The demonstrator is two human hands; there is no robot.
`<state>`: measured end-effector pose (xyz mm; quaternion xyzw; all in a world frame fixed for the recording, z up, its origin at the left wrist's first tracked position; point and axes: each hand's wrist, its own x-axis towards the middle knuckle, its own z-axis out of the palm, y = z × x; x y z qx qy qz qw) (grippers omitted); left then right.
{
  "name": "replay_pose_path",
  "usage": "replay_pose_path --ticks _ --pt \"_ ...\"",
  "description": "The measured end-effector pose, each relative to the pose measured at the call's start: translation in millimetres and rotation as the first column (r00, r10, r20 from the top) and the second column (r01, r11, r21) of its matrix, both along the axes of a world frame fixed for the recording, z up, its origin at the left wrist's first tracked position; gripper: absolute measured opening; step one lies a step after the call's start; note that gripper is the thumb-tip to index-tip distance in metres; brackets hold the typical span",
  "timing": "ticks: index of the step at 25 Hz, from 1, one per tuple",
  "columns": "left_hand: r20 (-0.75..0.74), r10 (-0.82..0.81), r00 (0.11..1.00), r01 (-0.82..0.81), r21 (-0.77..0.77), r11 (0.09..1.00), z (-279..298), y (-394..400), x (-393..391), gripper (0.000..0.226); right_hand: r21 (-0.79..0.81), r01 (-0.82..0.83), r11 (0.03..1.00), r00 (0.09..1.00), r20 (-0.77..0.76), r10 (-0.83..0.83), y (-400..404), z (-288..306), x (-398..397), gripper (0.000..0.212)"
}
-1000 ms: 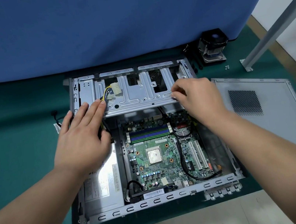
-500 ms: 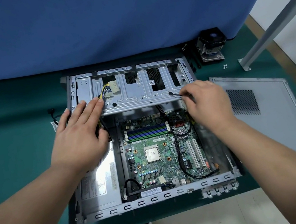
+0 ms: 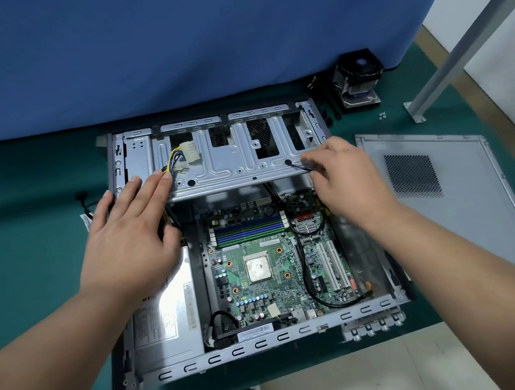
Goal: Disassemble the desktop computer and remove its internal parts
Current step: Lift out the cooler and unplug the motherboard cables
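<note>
An open desktop case [image 3: 260, 346] lies flat on a green table. Its metal drive cage [image 3: 227, 162] spans the far end. Below it sit the green motherboard [image 3: 270, 260] with a bare CPU [image 3: 258, 269], and a silver power supply [image 3: 167, 317] on the left. My left hand [image 3: 131, 235] lies flat with straight fingers on the cage's left front edge, beside a yellow-and-black cable with a white plug [image 3: 191, 156]. My right hand [image 3: 347, 177] pinches a thin black cable [image 3: 299, 166] at the cage's right front edge.
The removed side panel [image 3: 452, 197] lies right of the case. A CPU cooler with fan [image 3: 358, 81] and small screws [image 3: 381, 115] sit at the far right by a blue curtain. A metal post [image 3: 460, 38] rises on the right. A slot bracket [image 3: 374, 324] protrudes at the near edge.
My right hand has slid right along the cage edge and drawn the thin black cable out from a hole in the cage. My left hand has stayed flat on the cage.
</note>
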<state>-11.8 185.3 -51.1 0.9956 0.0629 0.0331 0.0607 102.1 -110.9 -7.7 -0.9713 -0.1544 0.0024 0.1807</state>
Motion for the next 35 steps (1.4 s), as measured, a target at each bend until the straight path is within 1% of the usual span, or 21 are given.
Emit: replay_pose_path --ticks 2,3,4,5,6,8,9,10,12,15,17,21,23,25,27,29,30,33,35 --pt "-0.003 0.000 1.000 0.000 0.004 1.000 0.0 -0.1 -0.1 0.072 0.048 -0.009 0.999 0.995 0.095 0.004 -10.0 -3.9 -23.2 0.032" --pt "-0.005 0.001 1.000 -0.001 0.005 1.000 0.3 -0.1 0.1 0.072 0.013 -0.030 0.999 0.991 0.127 0.028 -11.3 -7.8 -38.0 0.026" --pt "-0.006 0.001 1.000 -0.001 0.003 1.000 0.7 -0.3 0.3 0.072 -0.066 -0.069 0.995 0.993 0.094 0.075 -9.9 -13.0 -52.0 0.021" --pt "-0.007 0.001 1.000 -0.001 0.001 1.000 1.0 -0.7 0.5 0.073 -0.153 -0.118 0.981 0.993 -0.005 0.118 -6.1 -19.5 -62.5 0.020" --pt "-0.009 0.001 1.000 -0.001 0.000 1.000 1.3 -1.2 0.5 0.073 -0.224 -0.158 0.962 0.981 -0.144 0.127 -0.3 -25.4 -68.4 0.022" --pt "-0.010 0.003 1.000 -0.003 0.000 1.000 1.3 -1.7 0.0 0.073 -0.322 -0.210 0.923 0.913 -0.403 0.067 10.1 -34.6 -66.5 0.030" --pt "-0.010 0.005 1.000 -0.005 0.000 1.000 1.2 -1.5 -0.2 0.073 -0.355 -0.232 0.906 0.871 -0.491 0.030 14.0 -37.9 -62.3 0.035" --pt "-0.010 0.006 1.000 -0.006 0.000 1.000 0.9 -1.3 -0.1 0.073 -0.373 -0.237 0.897 0.835 -0.550 -0.008 17.2 -41.1 -58.5 0.040" --pt "-0.010 0.004 1.000 -0.004 0.002 1.000 0.2 -0.9 0.7 0.073 -0.394 -0.218 0.893 0.804 -0.591 -0.065 20.8 -48.7 -55.4 0.043" --pt "-0.008 0.004 1.000 -0.004 -0.004 1.000 0.3 -0.4 0.8 0.073 -0.434 -0.229 0.872 0.812 -0.579 -0.075 20.7 -56.9 -61.7 0.051" --pt "-0.009 0.004 1.000 -0.004 -0.008 1.000 0.2 -0.4 0.7 0.073 -0.432 -0.213 0.876 0.833 -0.550 -0.068 18.8 -56.5 -64.1 0.056" --pt "-0.011 -0.001 1.000 0.001 -0.018 1.000 0.0 0.5 1.1 0.073 -0.327 -0.129 0.936 0.883 -0.468 -0.042 21.4 -48.6 -71.1 0.051" --pt "-0.016 -0.001 1.000 0.000 -0.025 1.000 0.6 0.5 1.0 0.073 -0.271 -0.118 0.955 0.908 -0.419 -0.007 24.7 -42.8 -77.6 0.057" --pt "-0.017 -0.003 1.000 0.003 -0.031 1.000 1.3 0.1 0.7 0.073 -0.235 -0.142 0.961 0.922 -0.385 0.043 29.5 -36.8 -82.6 0.064" --pt "-0.016 -0.009 1.000 0.008 -0.034 0.999 2.5 -0.4 0.3 0.073 -0.244 -0.166 0.955 0.934 -0.351 0.073 36.5 -30.2 -84.9 0.064" --pt "-0.017 -0.009 1.000 0.008 -0.033 0.999 2.9 -0.2 -0.5 0.073 -0.303 -0.154 0.940 0.957 -0.281 0.067 45.4 -23.1 -85.8 0.059" --pt "-0.018 -0.008 1.000 0.007 -0.034 0.999 2.3 0.2 -0.7 0.073 -0.312 -0.140 0.940 0.961 -0.270 0.054 49.3 -20.3 -85.7 0.058" --pt "-0.021 -0.011 1.000 0.011 -0.043 0.999 1.9 0.7 -0.9 0.073 -0.222 -0.153 0.963 0.940 -0.333 0.073 56.6 -17.2 -85.0 0.061" --pt "-0.031 -0.013 0.999 0.011 -0.053 0.999 3.4 -0.3 -0.6 0.073 -0.182 -0.163 0.970 0.934 -0.346 0.092 58.8 -14.1 -86.6 0.060"
